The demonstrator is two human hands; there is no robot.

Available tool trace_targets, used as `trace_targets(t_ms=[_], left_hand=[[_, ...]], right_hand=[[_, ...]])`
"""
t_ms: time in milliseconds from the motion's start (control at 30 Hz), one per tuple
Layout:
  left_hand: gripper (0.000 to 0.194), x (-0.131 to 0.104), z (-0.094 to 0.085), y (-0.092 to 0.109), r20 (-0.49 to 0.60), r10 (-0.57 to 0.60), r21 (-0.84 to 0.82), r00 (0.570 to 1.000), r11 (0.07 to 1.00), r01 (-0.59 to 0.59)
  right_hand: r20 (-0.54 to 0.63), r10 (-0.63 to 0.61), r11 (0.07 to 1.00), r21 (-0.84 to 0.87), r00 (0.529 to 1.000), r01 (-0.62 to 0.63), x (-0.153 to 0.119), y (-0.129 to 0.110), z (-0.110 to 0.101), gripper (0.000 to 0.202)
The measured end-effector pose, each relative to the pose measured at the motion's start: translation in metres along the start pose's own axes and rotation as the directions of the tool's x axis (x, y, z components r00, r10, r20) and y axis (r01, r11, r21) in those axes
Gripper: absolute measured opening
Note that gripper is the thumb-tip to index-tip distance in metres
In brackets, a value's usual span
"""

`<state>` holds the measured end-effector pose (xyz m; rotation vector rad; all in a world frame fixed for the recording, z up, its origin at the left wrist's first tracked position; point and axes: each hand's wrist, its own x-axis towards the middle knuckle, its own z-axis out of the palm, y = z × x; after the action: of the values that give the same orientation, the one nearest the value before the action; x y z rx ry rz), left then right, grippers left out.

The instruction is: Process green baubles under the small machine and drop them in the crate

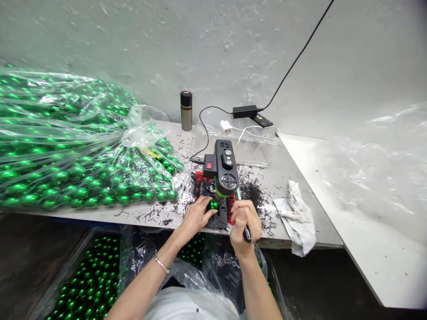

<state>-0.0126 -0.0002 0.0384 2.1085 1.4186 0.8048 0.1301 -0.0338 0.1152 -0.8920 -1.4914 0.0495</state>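
Note:
A black device (225,166) with two round vents and a red switch stands on a dark base plate (218,221) at the table's front. Between the thumb and fingers of my left hand (198,216) is a shiny green ball (213,205), just below the device's front end. My right hand (245,224) is closed around a black handle (247,234), right of the base plate. Small black pieces (251,192) lie heaped behind my right hand, and red material shows beside the plate.
Large clear bags of green balls (76,173) fill the left side. A bottle (186,111), a power adapter (245,111) and a clear tray (262,153) are at the back. A white cloth (296,218) hangs over the front edge. More green balls (91,275) are below the table.

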Motion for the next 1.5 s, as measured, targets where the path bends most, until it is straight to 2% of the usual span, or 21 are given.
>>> trace_targets(t_ms=[233, 367, 533, 733, 933, 1133, 1233, 1333, 1400, 1500], left_hand=[[0.034, 0.0, 0.005, -0.003, -0.057, -0.019, -0.026, 0.998, 0.999, 0.018], [0.034, -0.001, 0.006, -0.005, -0.056, -0.008, -0.064, 0.998, 0.998, 0.005], [0.033, -0.001, 0.006, -0.006, -0.063, 0.0, -0.08, 0.998, 0.997, -0.005], [0.032, -0.001, 0.008, -0.004, -0.06, -0.001, -0.035, 0.998, 0.999, -0.001], [0.033, 0.0, 0.007, -0.004, -0.047, 0.013, -0.02, 0.999, 1.0, -0.014], [0.032, 0.003, 0.005, -0.005, -0.023, 0.009, -0.012, 1.0, 1.0, -0.009], [0.032, 0.006, 0.009, -0.006, -0.045, 0.008, -0.05, 0.999, 0.999, -0.01], [0.032, 0.002, 0.01, -0.007, -0.106, 0.009, -0.133, 0.994, 0.991, -0.024], [0.031, -0.01, 0.008, -0.008, -0.141, 0.013, -0.196, 0.99, 0.98, -0.041], [0.033, -0.045, 0.0, -0.008, -0.082, 0.051, -0.246, 0.995, 0.967, -0.07]], right_hand=[[0.031, -0.006, 1.0, -0.021, 0.999, 0.007, -0.004, 0.002, -0.003, 0.029], [0.024, -0.044, 0.998, -0.041, 0.999, 0.045, -0.019, 0.015, 0.0, 0.03], [-0.045, -0.139, 0.989, -0.053, 0.989, 0.136, -0.041, 0.039, 0.011, 0.035], [-0.088, -0.101, 0.994, -0.04, 0.991, 0.098, -0.051, 0.045, 0.016, 0.035], [-0.05, -0.11, 0.993, -0.06, 0.993, 0.107, -0.051, 0.048, 0.013, 0.033], [0.066, -0.241, 0.962, -0.113, 0.968, 0.247, -0.042, 0.044, 0.009, 0.029], [0.027, -0.175, 0.981, -0.08, 0.984, 0.176, -0.023, 0.029, 0.004, 0.032], [-0.004, 0.041, 0.999, 0.001, 0.999, -0.041, 0.006, 0.005, -0.001, 0.034], [0.04, 0.166, 0.986, 0.026, 0.985, -0.167, 0.024, -0.009, -0.005, 0.036], [0.053, 0.198, 0.979, 0.045, 0.979, -0.2, 0.034, -0.02, -0.006, 0.037]])
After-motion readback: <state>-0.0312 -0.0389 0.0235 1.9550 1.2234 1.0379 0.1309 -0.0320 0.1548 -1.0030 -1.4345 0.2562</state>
